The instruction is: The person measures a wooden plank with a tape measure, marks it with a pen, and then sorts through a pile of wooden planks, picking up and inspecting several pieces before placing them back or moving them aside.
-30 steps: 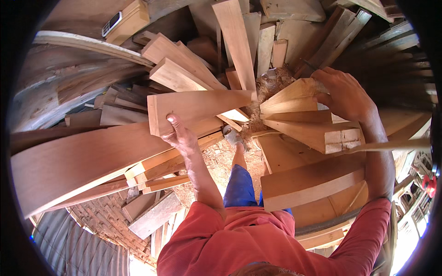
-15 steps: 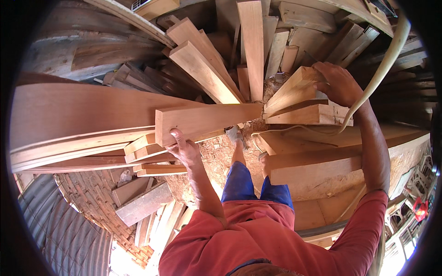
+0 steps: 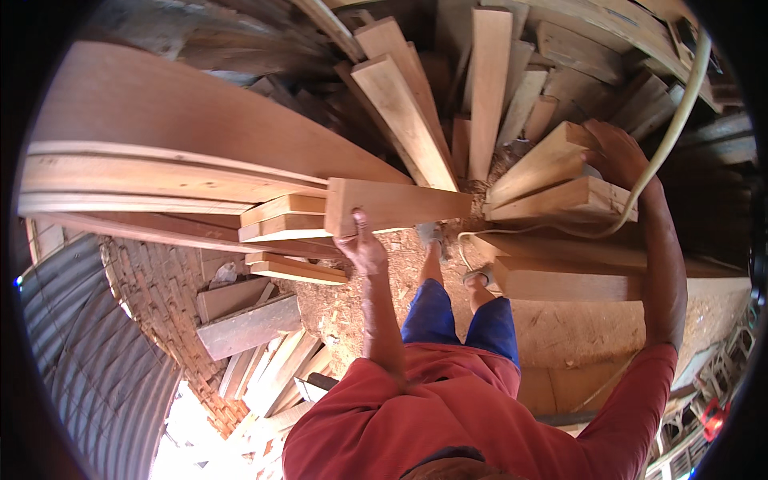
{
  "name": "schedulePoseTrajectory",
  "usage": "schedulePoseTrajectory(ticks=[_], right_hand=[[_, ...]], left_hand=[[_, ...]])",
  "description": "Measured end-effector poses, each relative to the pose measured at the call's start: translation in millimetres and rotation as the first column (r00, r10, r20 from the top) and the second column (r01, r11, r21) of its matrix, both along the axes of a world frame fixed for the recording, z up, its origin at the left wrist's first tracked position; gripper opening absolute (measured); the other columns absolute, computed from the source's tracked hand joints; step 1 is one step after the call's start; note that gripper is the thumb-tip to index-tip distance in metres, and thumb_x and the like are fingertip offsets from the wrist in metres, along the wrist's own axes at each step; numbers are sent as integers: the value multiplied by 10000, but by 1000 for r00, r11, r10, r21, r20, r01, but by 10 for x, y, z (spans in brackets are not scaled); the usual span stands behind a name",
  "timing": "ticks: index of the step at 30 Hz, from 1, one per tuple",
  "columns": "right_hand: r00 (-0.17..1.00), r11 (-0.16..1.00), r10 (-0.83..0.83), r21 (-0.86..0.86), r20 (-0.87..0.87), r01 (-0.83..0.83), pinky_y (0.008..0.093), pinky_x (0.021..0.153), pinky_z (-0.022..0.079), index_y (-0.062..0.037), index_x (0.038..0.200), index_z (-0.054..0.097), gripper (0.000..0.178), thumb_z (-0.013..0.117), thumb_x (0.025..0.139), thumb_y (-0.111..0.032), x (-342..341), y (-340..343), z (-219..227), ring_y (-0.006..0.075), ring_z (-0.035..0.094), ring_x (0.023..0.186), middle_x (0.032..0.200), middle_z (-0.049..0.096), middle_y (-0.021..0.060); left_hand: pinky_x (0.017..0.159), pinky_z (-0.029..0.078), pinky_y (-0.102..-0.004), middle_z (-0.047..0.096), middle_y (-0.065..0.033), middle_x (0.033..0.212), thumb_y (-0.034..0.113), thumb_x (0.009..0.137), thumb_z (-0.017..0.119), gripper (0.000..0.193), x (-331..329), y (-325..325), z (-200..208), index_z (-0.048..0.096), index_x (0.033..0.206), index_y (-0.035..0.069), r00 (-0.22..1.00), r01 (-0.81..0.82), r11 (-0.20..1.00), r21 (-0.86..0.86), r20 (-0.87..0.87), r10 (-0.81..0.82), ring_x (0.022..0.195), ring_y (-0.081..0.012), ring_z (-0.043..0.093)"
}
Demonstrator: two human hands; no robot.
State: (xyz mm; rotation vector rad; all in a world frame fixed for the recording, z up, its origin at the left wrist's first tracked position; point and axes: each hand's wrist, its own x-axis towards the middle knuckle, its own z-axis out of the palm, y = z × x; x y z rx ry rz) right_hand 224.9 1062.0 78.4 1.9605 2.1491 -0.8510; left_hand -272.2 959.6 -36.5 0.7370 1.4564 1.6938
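A wooden plank (image 3: 392, 206) is in my left hand (image 3: 364, 246). The thumb presses on its broad face near the upper end, and its lower end reaches down toward the floor. At the right, my right hand (image 3: 614, 152) curls over the end of another thick plank (image 3: 540, 162); its fingertips are partly hidden. Just below that plank lies a second board (image 3: 564, 200), its end close to my right wrist. Short stacked boards (image 3: 284, 216) stand immediately left of the plank in my left hand.
Long wide boards (image 3: 184, 120) lean at the left. Several planks (image 3: 408, 120) stand against the far side. A pale hose (image 3: 684, 112) hangs by my right arm. A thick beam (image 3: 572, 276) lies right of my legs. Wood chips cover the floor (image 3: 328, 308); corrugated sheet (image 3: 88, 336) is at lower left.
The view has shifted, so most things sit differently in the picture. My left hand still holds its plank, and my right hand stays on the end of the right-hand plank.
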Motion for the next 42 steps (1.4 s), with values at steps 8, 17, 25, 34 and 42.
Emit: schedulePoseTrajectory(ticks=[8, 17, 25, 34, 42], right_hand=[[1000, 1000, 1, 22, 17, -2, 503, 1116, 463, 15, 1437, 543, 629, 789, 897, -194, 0, 60, -59, 464, 579, 1311, 1389, 621, 282], [991, 977, 133, 167, 14, -134, 486, 1022, 509, 48, 1382, 551, 588, 789, 901, -190, 87, 19, -108, 485, 630, 1201, 1272, 662, 296], [995, 984, 99, 153, -32, -93, 475, 1049, 500, 49, 1403, 540, 568, 756, 931, -183, 152, 12, -184, 468, 624, 1246, 1310, 652, 297], [986, 980, 145, 123, 80, -155, 440, 1133, 454, 45, 1502, 487, 677, 729, 960, -280, 306, 48, -318, 413, 588, 1362, 1424, 615, 300], [998, 997, 50, 68, -48, -47, 422, 1056, 473, 29, 1461, 517, 596, 698, 944, -207, 245, 109, -295, 385, 659, 1239, 1334, 664, 282]], left_hand=[[947, 546, -353, 742, -73, 1116, 232, 939, 854, 437, -54, -118, 89, 678, 1251, -18, 984, 149, 988, -45, -92, -152, 1036, -170, 684], [1007, 553, -331, 706, -74, 1286, 148, 860, 891, 516, -260, -877, -180, 672, 1306, 9, 734, 652, 685, -326, 46, -677, 1184, -181, 664], [1124, 500, -408, 622, -120, 1391, 53, 782, 911, 510, -425, -1533, -538, 722, 1249, 132, 587, 784, 521, -337, 133, -798, 1344, -290, 590], [1118, 503, -457, 658, -136, 1354, 71, 802, 897, 553, -585, -1648, -683, 687, 1304, 164, 591, 784, 534, -315, 116, -799, 1347, -351, 592], [1179, 429, -417, 587, -117, 1425, 211, 987, 753, 393, -576, -1651, -760, 637, 1345, 99, 532, 833, 504, -229, 80, -843, 1401, -265, 516]])
